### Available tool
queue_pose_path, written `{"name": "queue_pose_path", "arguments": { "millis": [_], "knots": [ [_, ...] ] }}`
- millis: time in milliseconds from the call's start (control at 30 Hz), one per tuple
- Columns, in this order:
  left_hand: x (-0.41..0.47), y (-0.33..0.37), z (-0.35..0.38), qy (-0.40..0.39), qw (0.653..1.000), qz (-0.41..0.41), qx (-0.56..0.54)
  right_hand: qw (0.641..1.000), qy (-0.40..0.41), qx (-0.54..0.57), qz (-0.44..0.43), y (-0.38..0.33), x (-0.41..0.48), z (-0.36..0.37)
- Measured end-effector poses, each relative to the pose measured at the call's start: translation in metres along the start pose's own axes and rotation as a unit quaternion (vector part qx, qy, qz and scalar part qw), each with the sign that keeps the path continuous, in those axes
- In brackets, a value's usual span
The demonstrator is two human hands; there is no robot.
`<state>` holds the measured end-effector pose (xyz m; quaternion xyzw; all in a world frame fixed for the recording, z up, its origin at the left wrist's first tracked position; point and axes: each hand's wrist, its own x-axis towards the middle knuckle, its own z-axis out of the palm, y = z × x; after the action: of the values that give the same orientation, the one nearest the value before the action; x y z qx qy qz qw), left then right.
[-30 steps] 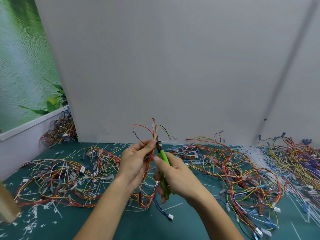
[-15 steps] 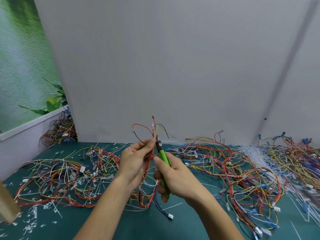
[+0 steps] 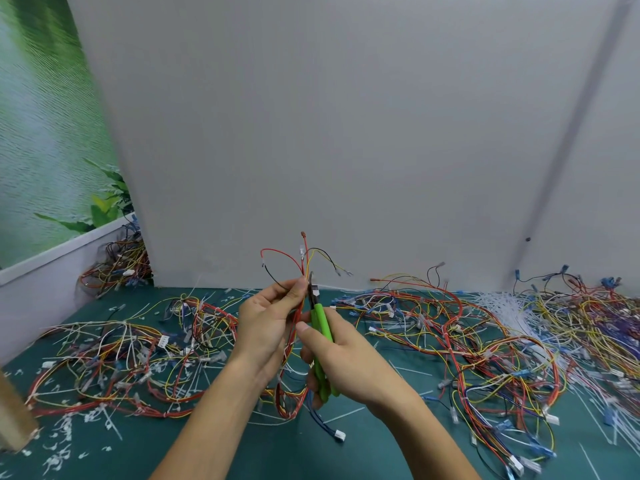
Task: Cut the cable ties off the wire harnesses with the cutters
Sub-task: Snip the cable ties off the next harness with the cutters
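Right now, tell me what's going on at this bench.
A person holds the end of a wire harness up over the green mat, the left hand pinching its bundle. The right hand grips green-handled cutters, their tip at the bundle beside the left thumb. More harnesses and snipped cable-tie bits lie across the mat.

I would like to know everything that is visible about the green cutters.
The cutters have bright green handles, plastic by the look, and a dark metal head. They are held nearly upright, head up. The right hand grips the handles; the head is at the wire harness, beside the thumb of the left hand. Whether the blades are open cannot be told.
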<state>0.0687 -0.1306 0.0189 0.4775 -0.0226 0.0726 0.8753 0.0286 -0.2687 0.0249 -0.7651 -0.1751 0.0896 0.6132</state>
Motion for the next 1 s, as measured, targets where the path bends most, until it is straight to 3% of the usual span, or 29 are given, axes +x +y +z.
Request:
{"name": "queue_pose_path", "arguments": {
  "millis": [267,500,700,900,1000],
  "knots": [
    [-0.0005,0.0003,0.0034,0.005,1.0,0.016,-0.009,1.0,0.02,0.009,-0.006,-0.0004,0.0008,0.0004],
    [0.0002,-0.0006,0.0043,0.034,0.999,0.021,-0.001,1.0,-0.017,-0.015,0.016,-0.0026,-0.0028,-0.0013],
    [0.0021,0.0026,0.0005,0.025,0.999,0.015,-0.018,0.999,0.025,-0.03,-0.018,-0.0012,-0.0005,0.0033],
    [0.0031,0.0051,-0.0011,0.007,1.0,0.019,-0.008,0.999,0.028,0.041,0.002,-0.0019,-0.0003,0.0021],
    [0.0,0.0046,0.0013,-0.004,0.999,0.035,0.012,0.993,0.07,0.097,0.016,0.0008,0.0051,0.0014]
  ]
}}
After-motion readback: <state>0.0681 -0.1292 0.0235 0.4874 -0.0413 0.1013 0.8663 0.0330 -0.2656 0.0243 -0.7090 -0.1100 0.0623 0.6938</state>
